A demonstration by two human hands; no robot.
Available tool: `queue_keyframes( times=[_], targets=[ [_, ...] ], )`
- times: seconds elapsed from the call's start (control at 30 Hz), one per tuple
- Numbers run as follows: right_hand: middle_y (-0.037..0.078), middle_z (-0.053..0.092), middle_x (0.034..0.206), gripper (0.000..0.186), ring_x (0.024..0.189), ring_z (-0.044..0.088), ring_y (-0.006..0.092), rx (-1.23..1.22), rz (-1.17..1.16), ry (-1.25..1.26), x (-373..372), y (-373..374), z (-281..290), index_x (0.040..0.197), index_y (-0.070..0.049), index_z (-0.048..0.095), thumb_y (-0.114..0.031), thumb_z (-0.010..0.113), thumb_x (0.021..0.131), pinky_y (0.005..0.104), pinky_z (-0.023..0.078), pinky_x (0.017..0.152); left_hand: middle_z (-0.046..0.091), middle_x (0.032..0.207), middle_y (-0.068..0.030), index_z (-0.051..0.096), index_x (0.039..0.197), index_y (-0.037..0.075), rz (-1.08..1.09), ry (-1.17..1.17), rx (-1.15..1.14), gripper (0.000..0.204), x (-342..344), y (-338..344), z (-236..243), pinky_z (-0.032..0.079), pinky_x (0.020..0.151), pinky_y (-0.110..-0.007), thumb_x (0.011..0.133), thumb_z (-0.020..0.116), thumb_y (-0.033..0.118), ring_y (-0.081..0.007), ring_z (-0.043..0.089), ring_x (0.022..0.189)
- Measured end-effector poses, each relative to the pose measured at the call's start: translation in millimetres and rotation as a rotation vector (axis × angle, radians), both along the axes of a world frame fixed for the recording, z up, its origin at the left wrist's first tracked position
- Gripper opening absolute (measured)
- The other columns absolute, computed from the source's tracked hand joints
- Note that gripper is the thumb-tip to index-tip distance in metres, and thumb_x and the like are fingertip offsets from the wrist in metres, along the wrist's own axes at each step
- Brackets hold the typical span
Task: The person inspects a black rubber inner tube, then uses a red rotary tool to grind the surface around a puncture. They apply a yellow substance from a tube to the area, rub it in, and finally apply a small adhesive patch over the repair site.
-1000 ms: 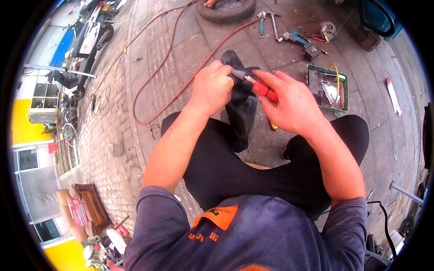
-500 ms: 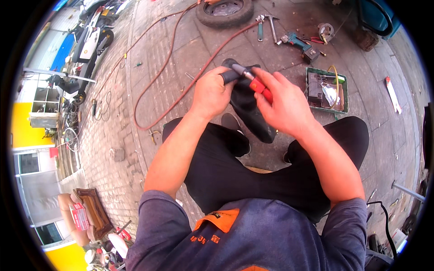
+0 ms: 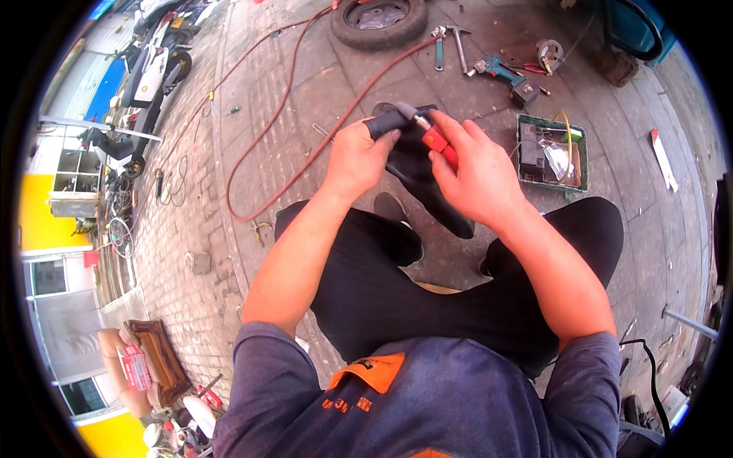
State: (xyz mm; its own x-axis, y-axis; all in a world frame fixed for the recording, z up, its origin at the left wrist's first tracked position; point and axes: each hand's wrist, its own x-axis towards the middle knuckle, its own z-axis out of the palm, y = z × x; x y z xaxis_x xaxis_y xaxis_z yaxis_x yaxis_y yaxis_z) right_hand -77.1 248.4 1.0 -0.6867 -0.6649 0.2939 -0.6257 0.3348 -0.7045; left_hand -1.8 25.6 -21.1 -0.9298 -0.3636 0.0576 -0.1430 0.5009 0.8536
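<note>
Well to the left of the fingers of the left hand [image 3: 357, 160], a white scooter [image 3: 149, 80] is parked, and below it, farther down on that side, a brown seat [image 3: 162, 355] is seen. Nearer, but apart from those fingers, a red-brown hose [image 3: 227, 183] is looped on the paving [image 3: 259, 252]. The left fingers are closed around one end of a black tube [image 3: 385, 124], with the thumb pressed along its near side; the rest of the tube is hung slackly below and to the right, between the two hands. Beyond the fingertips, a tyre [image 3: 359, 34] is laid flat. A red-handled tool [image 3: 439, 143] is grasped by the fingers of the right hand [image 3: 481, 175], its handle wrapped and its grey conical tip set over the tube, just beside the left fingers; whether the two are touched together cannot be told. Ahead of the right fingers, a wrench [image 3: 439, 55], a hammer [image 3: 460, 49] and a teal power drill [image 3: 500, 72] are laid out on the paving. To the right of the right fingers, a green crate [image 3: 553, 186] is placed, with odds and ends held inside, and well past it a red-and-white strip [image 3: 663, 162] is laid.
</note>
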Motion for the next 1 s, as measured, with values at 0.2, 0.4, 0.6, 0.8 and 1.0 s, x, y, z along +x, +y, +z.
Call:
queue_keyframes(
  times=[0.2,0.4,0.6,0.8,1.0],
  targets=[
    [0.021,0.067,0.11,0.056,0.093,0.072,0.0456,-0.014,-0.009,0.003,0.2,-4.5,-0.8,0.148,-0.01,0.059,-0.021,0.073,0.095,0.0538,0.06,0.081,0.08,0.1,-0.0016,0.081,0.118,0.003,0.033,-0.015,0.272,0.02,-2.8,4.0,4.7,0.057,0.088,-0.029,0.103,0.069,0.006,-0.0098,0.072,0.094],
    [0.02,0.066,0.11,0.056,0.093,0.072,0.044,-0.012,0.004,0.02,5.3,-9.8,-1.8,0.147,-0.009,0.059,-0.02,0.073,0.095,0.053,0.06,0.079,0.079,0.109,-0.0007,0.079,0.122,0.001,0.013,-0.029,0.443,0.022,-1.5,-2.8,-4.9,0.057,0.091,-0.028,0.106,0.064,0.005,-0.0098,0.071,0.099],
    [0.021,0.066,0.11,0.056,0.092,0.072,0.0446,-0.012,0.017,0.032,7.0,-9.9,-2.6,0.148,-0.009,0.059,-0.019,0.073,0.095,0.0531,0.06,0.079,0.077,0.11,-0.0007,0.078,0.124,0.004,0.057,-0.141,0.469,0.023,-2.4,10.1,22.5,0.057,0.086,-0.027,0.108,0.061,0.007,-0.0087,0.07,0.096],
    [0.022,0.066,0.115,0.058,0.096,0.071,0.0457,-0.012,-0.018,0.024,2.5,-13.2,-4.2,0.149,-0.009,0.057,-0.019,0.072,0.095,0.0535,0.06,0.082,0.072,0.093,0.0052,0.078,0.122,0.008,0.036,-0.139,0.481,0.021,0.0,2.8,13.2,0.043,0.061,-0.024,0.107,0.066,0.015,-0.0047,0.059,0.073],
    [0.023,0.066,0.117,0.057,0.097,0.072,0.0454,-0.017,-0.017,0.038,2.8,-12.5,-7.2,0.149,-0.008,0.057,-0.019,0.073,0.095,0.0526,0.06,0.083,0.074,0.095,0.0046,0.079,0.12,0.01,0.03,-0.128,0.506,0.019,-1.8,0.2,6.7,0.047,0.064,-0.024,0.108,0.065,0.013,-0.0056,0.064,0.079]
  ],
)
